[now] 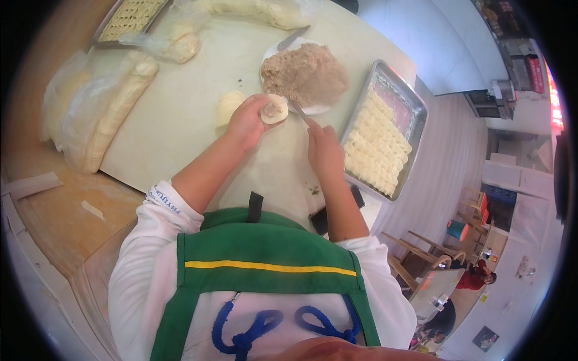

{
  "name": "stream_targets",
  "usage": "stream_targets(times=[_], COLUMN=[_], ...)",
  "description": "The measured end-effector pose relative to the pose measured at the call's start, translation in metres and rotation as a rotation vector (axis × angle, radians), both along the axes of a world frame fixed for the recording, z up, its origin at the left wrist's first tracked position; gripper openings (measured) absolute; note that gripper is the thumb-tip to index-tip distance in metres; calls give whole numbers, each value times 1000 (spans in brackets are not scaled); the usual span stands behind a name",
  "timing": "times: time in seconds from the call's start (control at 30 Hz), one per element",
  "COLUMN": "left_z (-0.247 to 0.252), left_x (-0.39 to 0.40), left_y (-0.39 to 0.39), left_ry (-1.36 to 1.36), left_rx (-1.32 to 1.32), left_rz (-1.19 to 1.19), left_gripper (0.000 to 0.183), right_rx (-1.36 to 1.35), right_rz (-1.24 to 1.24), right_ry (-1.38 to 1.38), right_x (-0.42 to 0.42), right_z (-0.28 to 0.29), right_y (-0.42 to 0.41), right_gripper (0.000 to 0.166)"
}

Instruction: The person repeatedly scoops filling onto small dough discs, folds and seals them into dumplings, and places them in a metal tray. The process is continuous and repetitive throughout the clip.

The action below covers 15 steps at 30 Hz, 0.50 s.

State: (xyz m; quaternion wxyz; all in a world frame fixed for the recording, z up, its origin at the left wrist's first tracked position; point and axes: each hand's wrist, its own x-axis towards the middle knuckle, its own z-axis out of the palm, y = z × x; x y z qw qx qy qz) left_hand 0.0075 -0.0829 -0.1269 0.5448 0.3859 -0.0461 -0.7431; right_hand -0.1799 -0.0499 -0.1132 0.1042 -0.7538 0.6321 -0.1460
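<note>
My left hand [247, 119] holds a round dough wrapper [281, 118] with a dab of meat filling [272, 109] at its middle. In my right hand [326, 146] is a flat metal spreading knife [296, 108], its tip beside the wrapper's edge. Just beyond both hands, a large mound of minced meat filling [307, 74] covers most of a white plate [316, 109]. Partly behind my left hand lies a small stack of dough wrappers [229, 104]. A metal tray [401, 190] to my right carries tight rows of filled dumplings [377, 144].
Long rolls of stacked wrappers [118, 115] in plastic lie at the left, with a bagged dough bundle [184, 45] farther off. Another tray of dumplings [131, 18] stands far left. A phone [319, 221] lies under my right forearm. Seated people [472, 277] are at the far right.
</note>
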Motion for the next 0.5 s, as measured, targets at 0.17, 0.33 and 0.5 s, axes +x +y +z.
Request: stream_targets(times=[0.17,0.33,0.5], left_z=[25,36,55], left_x=[0,5,1], left_y=[9,20,31], left_ry=[140,163,1], left_rx=[-39,-153,-236], left_rz=[-97,-154,-315], left_gripper=[30,28,28], right_rx=[-69,-303,-458], right_rz=[109,303,491], right_ry=[-218,-414,-425], right_x=[3,17,12], right_z=[-21,18,33], right_y=[-26,-11,-3], right_gripper=[32,32,25])
